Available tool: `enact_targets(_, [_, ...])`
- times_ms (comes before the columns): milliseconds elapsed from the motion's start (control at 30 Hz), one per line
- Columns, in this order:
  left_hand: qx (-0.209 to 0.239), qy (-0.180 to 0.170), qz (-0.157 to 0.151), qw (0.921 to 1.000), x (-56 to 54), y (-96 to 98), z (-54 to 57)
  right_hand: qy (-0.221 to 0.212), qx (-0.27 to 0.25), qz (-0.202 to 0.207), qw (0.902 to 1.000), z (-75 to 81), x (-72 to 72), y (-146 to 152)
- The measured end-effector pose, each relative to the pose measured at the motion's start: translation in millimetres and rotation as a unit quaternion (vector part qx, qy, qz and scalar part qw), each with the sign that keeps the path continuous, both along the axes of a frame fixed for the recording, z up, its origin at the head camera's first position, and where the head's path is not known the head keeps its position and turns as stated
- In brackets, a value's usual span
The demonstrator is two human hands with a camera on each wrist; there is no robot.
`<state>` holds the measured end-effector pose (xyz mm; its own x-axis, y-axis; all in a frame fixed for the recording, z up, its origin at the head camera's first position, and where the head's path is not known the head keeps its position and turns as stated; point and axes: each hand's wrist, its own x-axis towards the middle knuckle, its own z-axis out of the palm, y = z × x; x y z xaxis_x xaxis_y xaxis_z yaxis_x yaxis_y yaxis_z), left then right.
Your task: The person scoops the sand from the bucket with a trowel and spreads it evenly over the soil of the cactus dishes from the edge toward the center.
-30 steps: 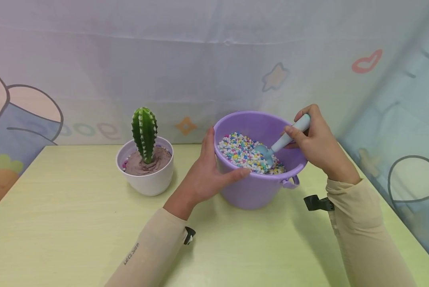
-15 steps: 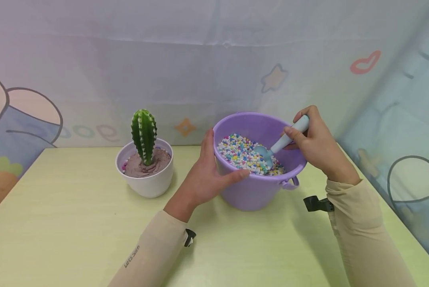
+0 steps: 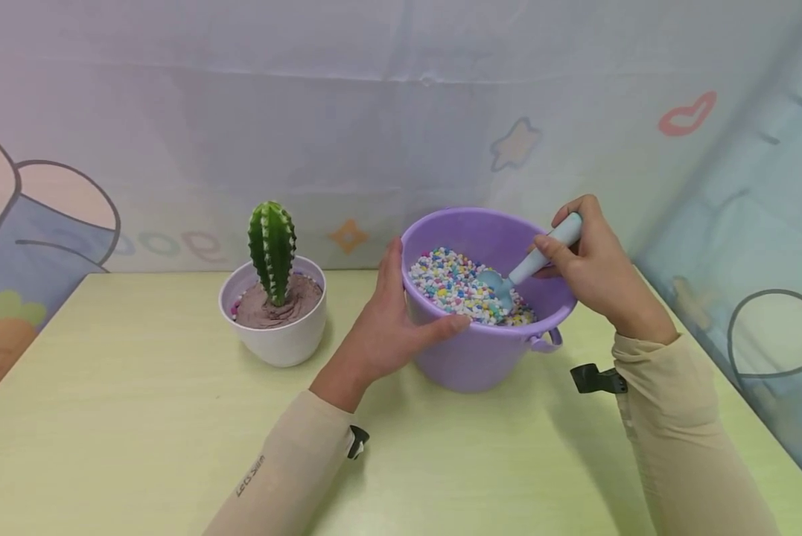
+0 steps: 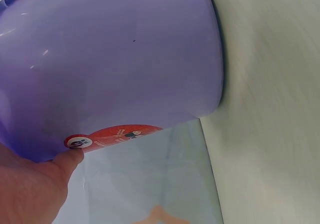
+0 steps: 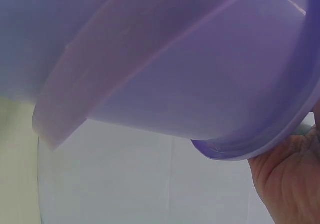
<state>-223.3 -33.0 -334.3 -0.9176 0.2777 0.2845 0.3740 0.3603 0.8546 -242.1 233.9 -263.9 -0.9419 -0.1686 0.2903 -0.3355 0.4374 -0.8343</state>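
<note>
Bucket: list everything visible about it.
Purple, smooth, plastic-looking bucket with a wide lipped rim, tapering downward, a broad handle at its side and a red sticker. It stands on the table, part-filled with multicoloured beads; a blue scoop dips into them. The left hand is spread against its left side, thumb at the near rim. Whether the right hand touches it is unclear.

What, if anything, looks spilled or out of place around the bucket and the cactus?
Nothing stands out. The colored beads sit inside the purple bucket with no spill visible, the right hand holds the scoop, and the cactus stands in its white pot.
</note>
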Motion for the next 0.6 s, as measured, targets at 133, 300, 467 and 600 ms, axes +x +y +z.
enact_targets(133, [-0.001,-0.002,0.002,1.0000,-0.1,-0.2,0.6,0.007,0.004,-0.002,1.0000,-0.1,0.1,-0.3])
enact_targets(300, [-0.003,0.001,0.003,1.0000,-0.8,-0.1,0.8,0.011,0.007,-0.006,0.9999,0.3,0.2,-0.9])
enact_targets(467, [0.000,0.001,0.003,1.0000,-1.4,-0.5,0.2,0.009,0.009,-0.009,0.9999,0.1,-0.2,-1.3])
enact_targets(600, [0.002,0.005,-0.001,1.0000,-1.2,0.4,-0.1,0.007,0.013,-0.016,0.9998,-0.1,0.8,-0.1])
